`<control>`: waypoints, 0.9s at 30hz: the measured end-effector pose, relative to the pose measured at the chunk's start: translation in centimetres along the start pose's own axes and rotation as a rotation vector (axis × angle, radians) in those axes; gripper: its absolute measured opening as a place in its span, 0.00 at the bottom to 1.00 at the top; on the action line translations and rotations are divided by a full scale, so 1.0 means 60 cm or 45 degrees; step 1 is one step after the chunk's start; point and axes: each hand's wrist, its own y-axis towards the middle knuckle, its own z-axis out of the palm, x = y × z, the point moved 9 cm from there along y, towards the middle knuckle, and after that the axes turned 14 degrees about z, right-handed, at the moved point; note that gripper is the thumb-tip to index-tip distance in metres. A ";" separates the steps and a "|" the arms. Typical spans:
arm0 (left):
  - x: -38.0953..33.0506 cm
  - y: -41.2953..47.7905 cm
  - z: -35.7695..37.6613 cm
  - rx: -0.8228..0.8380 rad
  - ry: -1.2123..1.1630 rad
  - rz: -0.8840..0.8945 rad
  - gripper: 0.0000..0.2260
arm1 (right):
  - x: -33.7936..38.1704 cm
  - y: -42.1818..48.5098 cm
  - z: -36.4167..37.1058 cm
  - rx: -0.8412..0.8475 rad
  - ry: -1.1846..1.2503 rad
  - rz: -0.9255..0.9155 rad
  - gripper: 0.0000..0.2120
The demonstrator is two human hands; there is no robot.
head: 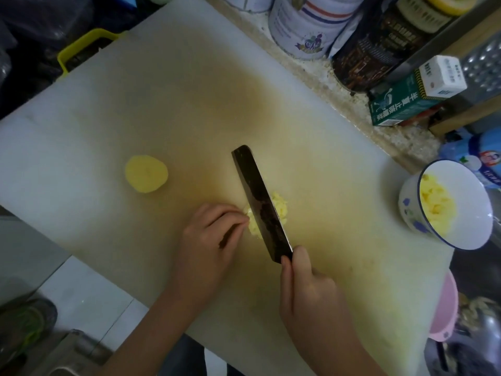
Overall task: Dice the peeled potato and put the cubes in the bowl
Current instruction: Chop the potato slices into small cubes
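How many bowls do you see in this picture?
2. A white bowl holding potato cubes stands at the board's right edge; a pink bowl sits nearer the person, partly hidden. More may be hidden.

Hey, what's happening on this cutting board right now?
A person is dicing a potato on the white cutting board. The right hand grips the handle of a dark cleaver, whose blade is down in a partly cut potato piece. The left hand steadies that piece with curled fingertips. Another potato chunk lies untouched farther left on the board. The white bowl at the board's right edge already holds yellow cubes.
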 end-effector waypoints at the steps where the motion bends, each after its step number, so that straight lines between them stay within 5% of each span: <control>1: 0.001 0.000 0.000 -0.005 0.005 -0.005 0.03 | 0.002 0.002 0.002 0.011 -0.003 -0.005 0.10; 16: 0.001 0.002 0.005 0.001 0.019 -0.002 0.04 | 0.041 0.083 -0.003 -0.115 0.227 -0.079 0.20; 27: 0.010 0.023 0.004 0.143 -0.105 -0.287 0.17 | -0.023 0.005 -0.033 -0.043 0.529 0.095 0.08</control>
